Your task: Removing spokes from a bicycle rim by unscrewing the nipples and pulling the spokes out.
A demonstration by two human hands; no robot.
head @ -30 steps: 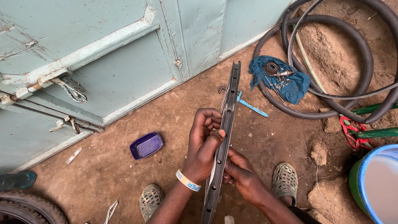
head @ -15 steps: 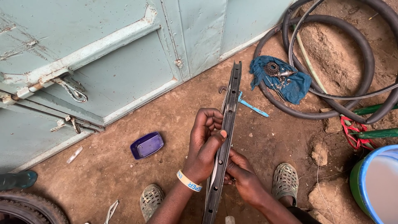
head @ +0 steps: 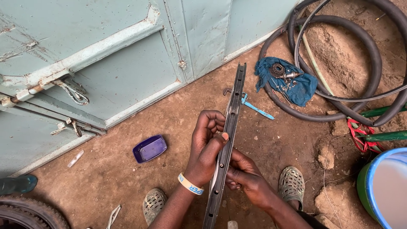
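A dark bicycle rim stands edge-on over the dirt floor, running from near to far. The left hand has its fingers closed around the rim's left side, thumb on its edge; the right hand grips it from the right. A blue dish lies left, a blue cloth with metal parts far right

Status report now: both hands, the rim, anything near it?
Left hand grips rim, thumb on its edge. Right hand holds it from the other side. Rim upright on dirt; blue tool lies beside its far end.
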